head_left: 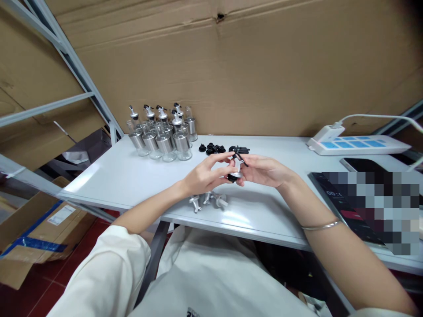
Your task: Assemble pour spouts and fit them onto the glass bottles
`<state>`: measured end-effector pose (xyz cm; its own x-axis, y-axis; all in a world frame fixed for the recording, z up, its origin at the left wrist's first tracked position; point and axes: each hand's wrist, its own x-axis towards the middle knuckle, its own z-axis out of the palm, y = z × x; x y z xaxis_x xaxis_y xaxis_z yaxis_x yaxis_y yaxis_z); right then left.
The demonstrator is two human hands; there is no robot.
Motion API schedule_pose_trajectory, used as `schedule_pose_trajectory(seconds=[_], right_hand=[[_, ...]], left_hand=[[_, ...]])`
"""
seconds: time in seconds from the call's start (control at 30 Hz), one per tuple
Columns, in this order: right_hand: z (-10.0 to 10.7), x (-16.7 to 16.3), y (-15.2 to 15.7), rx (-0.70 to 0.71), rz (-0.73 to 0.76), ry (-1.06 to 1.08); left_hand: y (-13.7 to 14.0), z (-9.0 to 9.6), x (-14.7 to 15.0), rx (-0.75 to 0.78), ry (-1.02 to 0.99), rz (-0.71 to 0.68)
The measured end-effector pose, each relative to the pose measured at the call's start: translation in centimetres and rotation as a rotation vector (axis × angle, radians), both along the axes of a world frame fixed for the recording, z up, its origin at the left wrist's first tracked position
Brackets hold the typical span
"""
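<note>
Between my two hands, above the middle of the table, is a silver pour spout [238, 165] with a black base and a black flip cap. My left hand [209, 171] grips it from the left with thumb and fingers. From the other side my right hand [261, 169] holds it, fingers around its cap and body. Below my left hand, loose silver spout tops [211, 200] lie near the table's front edge. Just behind my hands are several black rubber stoppers [214, 149] and a small pile of black caps [239, 150].
Several glass bottles with steel bands [165, 143] stand at the back left, some fitted with spouts. A white power strip [360, 144] with a plugged-in charger lies at the back right. A tablet-like device [340, 207] and a phone [360, 165] are at right. Cardboard [231, 79] rises behind the table.
</note>
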<state>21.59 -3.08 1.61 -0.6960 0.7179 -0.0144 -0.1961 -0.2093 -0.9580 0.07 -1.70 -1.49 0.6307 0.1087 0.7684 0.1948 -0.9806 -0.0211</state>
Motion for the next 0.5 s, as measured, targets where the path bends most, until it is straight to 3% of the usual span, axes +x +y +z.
schedule_pose_trajectory(seconds=[0.5], right_hand=[[-0.31,-0.18,0.2,-0.008,-0.003,0.054]], left_hand=[[-0.25,0.5,0.24,0.029,-0.06,-0.027]])
